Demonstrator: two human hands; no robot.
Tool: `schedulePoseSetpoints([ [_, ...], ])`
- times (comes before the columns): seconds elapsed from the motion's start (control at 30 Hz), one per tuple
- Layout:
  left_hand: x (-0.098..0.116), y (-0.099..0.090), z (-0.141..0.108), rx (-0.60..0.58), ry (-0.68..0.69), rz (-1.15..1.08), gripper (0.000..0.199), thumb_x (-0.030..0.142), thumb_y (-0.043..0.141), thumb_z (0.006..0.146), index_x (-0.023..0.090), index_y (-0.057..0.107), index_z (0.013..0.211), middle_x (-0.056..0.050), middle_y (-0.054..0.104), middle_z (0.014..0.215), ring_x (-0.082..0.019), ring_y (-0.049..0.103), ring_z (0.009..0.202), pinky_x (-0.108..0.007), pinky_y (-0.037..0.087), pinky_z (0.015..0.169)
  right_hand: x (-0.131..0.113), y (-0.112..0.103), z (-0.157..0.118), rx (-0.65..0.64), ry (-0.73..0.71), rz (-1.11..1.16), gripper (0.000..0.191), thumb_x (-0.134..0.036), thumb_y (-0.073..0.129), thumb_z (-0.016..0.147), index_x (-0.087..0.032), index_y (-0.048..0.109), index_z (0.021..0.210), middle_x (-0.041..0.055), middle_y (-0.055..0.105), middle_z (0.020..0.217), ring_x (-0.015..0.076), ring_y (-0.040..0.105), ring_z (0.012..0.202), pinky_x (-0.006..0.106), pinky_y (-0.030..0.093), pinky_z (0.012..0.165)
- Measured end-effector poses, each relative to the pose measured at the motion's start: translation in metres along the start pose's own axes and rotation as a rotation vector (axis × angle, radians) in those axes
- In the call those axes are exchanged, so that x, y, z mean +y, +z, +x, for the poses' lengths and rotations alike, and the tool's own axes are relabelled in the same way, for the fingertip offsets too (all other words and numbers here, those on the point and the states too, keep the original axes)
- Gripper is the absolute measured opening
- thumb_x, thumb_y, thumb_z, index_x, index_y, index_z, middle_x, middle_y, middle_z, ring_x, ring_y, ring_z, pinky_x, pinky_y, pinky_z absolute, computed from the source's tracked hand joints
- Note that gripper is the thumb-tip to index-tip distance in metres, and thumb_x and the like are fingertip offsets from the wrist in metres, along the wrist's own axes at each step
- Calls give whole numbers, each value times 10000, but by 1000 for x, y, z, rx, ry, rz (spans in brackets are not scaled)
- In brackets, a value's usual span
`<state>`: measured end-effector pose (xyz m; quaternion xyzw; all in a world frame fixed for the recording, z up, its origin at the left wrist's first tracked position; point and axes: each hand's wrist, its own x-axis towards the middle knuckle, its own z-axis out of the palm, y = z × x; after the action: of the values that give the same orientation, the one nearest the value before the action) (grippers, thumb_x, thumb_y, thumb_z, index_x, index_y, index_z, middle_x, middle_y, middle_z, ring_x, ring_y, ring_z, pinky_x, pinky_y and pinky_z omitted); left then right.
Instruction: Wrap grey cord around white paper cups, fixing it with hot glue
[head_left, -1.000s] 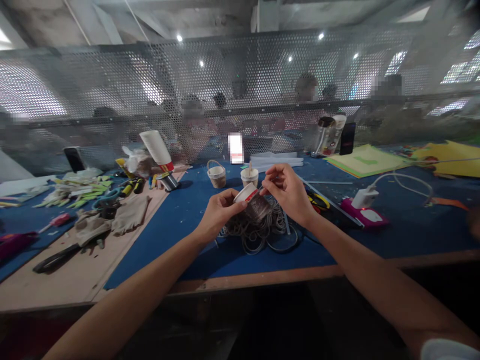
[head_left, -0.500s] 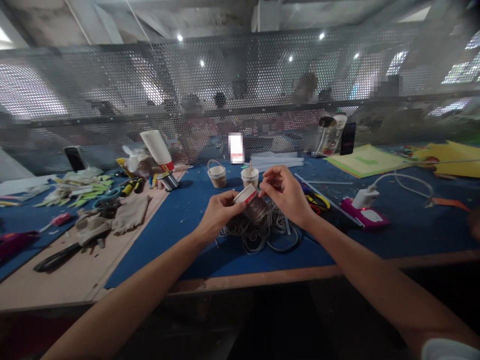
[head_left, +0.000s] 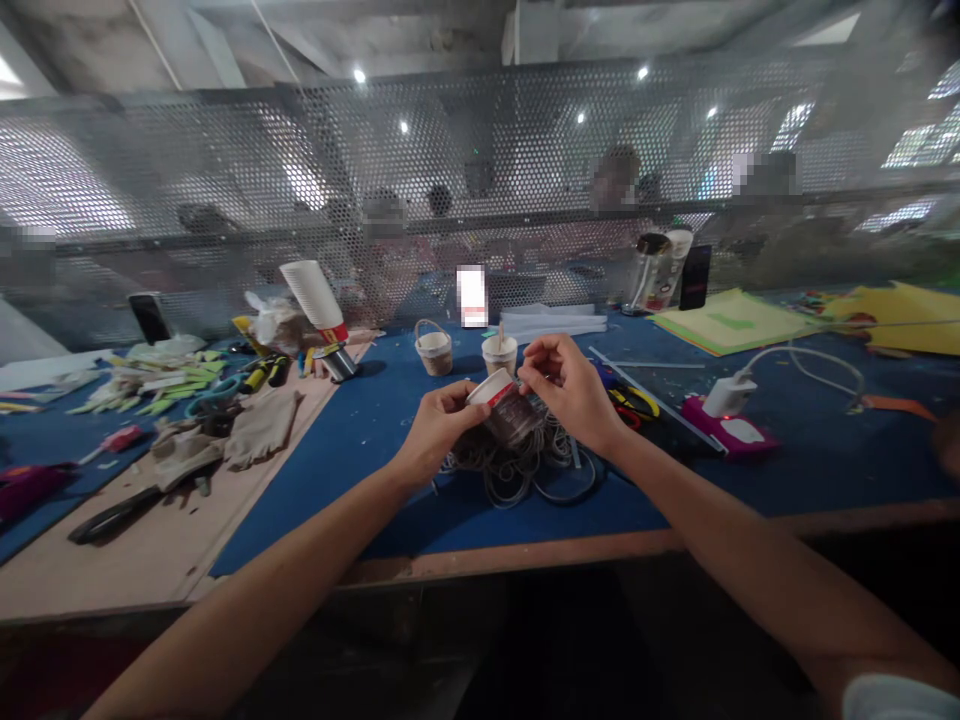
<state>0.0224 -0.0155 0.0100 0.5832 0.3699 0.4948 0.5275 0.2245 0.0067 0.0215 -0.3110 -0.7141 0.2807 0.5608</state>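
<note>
A paper cup (head_left: 493, 386) with a white rim and a red band is tilted in my left hand (head_left: 441, 428), whose thumb and fingers grip its side. Grey-brown cord (head_left: 514, 420) is wound round the cup's lower part. Close by the cup's right side, my right hand (head_left: 566, 390) has its fingertips pinched together; what they hold is too small to make out. Loose cord (head_left: 510, 482) lies in a tangled heap on the table under the cup. Behind stand two small cord-covered cups, a handled one (head_left: 434, 356) and another (head_left: 499, 352) with a stick-like piece upright at it.
A leaning stack of paper cups (head_left: 311, 295), gloves (head_left: 262, 428) and cutters (head_left: 266, 372) lie left. Yellow-handled pliers (head_left: 637, 402), a purple block with a charger (head_left: 739, 430) and coloured sheets (head_left: 739, 318) are at right. A perforated screen (head_left: 480, 150) stands behind the table (head_left: 300, 520).
The cup has turned slightly in my left hand. My right hand has shifted a very little at the cup's side; the other things stay in place.
</note>
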Motion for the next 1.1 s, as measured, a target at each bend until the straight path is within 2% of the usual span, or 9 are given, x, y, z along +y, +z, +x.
schedulePoseSetpoints([
  [0.37, 3, 2, 0, 24, -29, 15, 245, 324, 799, 679, 145, 696, 811, 6, 663, 711, -116, 561, 605, -215, 401, 580, -1, 1, -2, -29, -12, 17, 203, -299, 610, 898, -242, 501, 1060, -7, 599, 898, 120, 657, 722, 292, 522, 702],
  [0.53, 3, 2, -1, 33, -19, 29, 213, 345, 750, 728, 156, 694, 809, 4, 656, 708, -128, 555, 613, -225, 400, 592, 2, 0, 0, 2, 9, 25, 211, -332, 621, 892, -237, 506, 1042, -5, 600, 881, 129, 658, 725, 304, 536, 707],
  [0.7, 4, 3, -1, 20, -10, -58, 178, 327, 669, 800, 158, 690, 747, 0, 638, 695, -125, 562, 628, -219, 406, 598, 4, -2, 2, 35, 28, 23, 208, -355, 627, 888, -240, 514, 1020, 5, 614, 896, 142, 663, 757, 328, 547, 758],
  [0.83, 4, 2, 1, 48, -54, -97, 184, 333, 710, 780, 159, 730, 837, -12, 680, 755, -130, 595, 663, -220, 441, 632, 0, -5, 3, 48, 4, 9, 209, -359, 628, 890, -237, 534, 1030, 12, 624, 910, 150, 664, 787, 337, 543, 779],
  [0.93, 3, -1, 5, 88, -37, -120, 237, 342, 739, 767, 149, 752, 904, -38, 715, 851, -137, 619, 733, -228, 473, 694, -4, -6, 2, 18, -3, 33, 193, -349, 627, 894, -236, 548, 1028, 8, 630, 890, 150, 667, 780, 339, 543, 778],
  [1.1, 2, -4, 8, 72, -9, -153, 230, 347, 734, 784, 142, 760, 885, -64, 724, 898, -153, 622, 799, -242, 494, 737, -5, -8, 2, -4, -8, 15, 174, -335, 598, 914, -228, 566, 1047, 9, 636, 843, 157, 663, 769, 348, 544, 773],
])
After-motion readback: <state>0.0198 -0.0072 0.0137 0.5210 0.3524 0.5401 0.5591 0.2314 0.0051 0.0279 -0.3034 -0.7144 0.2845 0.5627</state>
